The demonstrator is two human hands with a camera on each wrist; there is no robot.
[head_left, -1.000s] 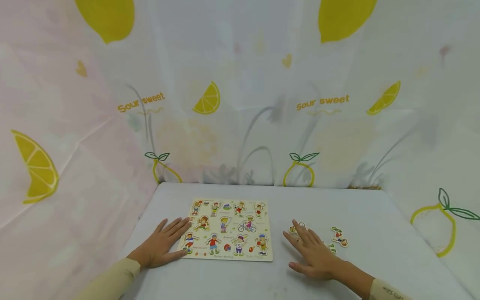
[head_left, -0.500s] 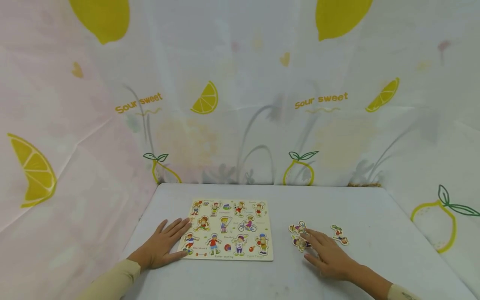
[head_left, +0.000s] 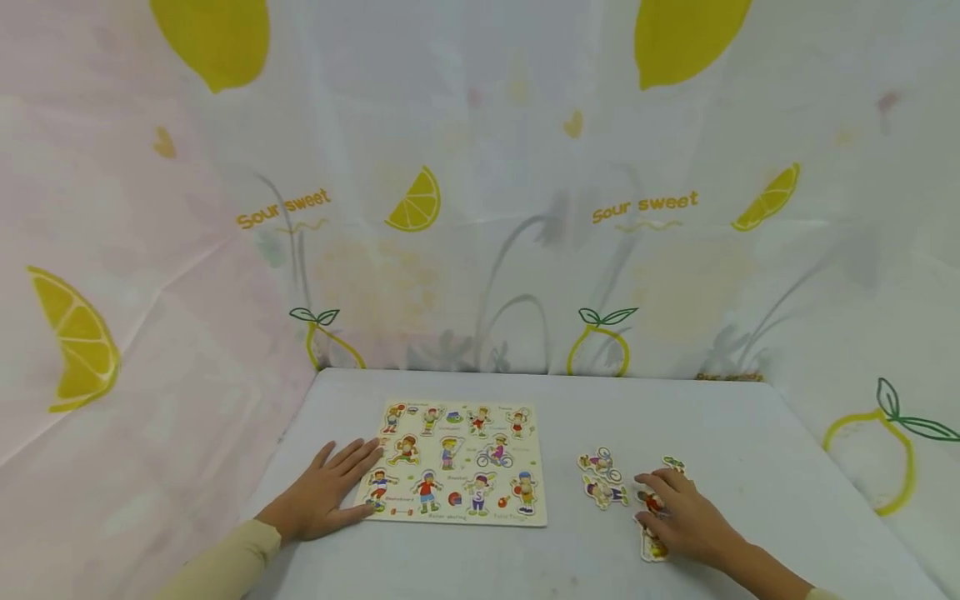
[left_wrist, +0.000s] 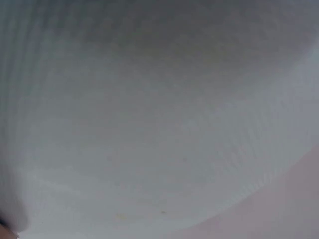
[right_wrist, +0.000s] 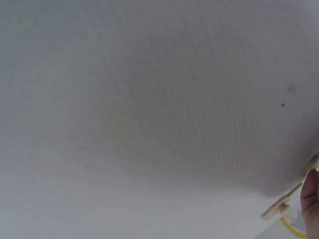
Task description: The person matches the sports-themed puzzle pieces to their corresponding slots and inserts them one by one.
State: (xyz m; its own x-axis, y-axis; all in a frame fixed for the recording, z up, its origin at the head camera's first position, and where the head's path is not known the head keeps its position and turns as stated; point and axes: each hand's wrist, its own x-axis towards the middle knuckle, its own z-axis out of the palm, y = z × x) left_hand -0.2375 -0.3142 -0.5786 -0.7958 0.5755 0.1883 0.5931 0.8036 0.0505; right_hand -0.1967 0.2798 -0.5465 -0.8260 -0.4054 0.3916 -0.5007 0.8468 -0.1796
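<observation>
A cream puzzle board (head_left: 539, 492) printed with sporty children lies flat on the white table. My left hand (head_left: 322, 496) rests with extended fingers against its left edge, fingertips on the board. Right of the board, my right hand (head_left: 693, 518) pinches a flat cut-out puzzle piece (head_left: 648, 502) between thumb and fingers. Another figure piece (head_left: 654, 547) shows below the thumb. In the right wrist view, the thumb (right_wrist: 310, 206) touches a tilted piece (right_wrist: 279, 205) at the edge. Part of a further piece (head_left: 673, 462) shows behind the hand.
Two loose pieces lie between board and right hand: a cyclist piece (head_left: 602, 464) and a figure piece (head_left: 604, 492) just below it. A lemon-printed cloth (head_left: 465, 275) stands behind the white table (head_left: 480, 567).
My right hand has moved right, off the two left-hand pieces, and now has its fingertips at a piece farther right. My left hand and the board have stayed in place.
</observation>
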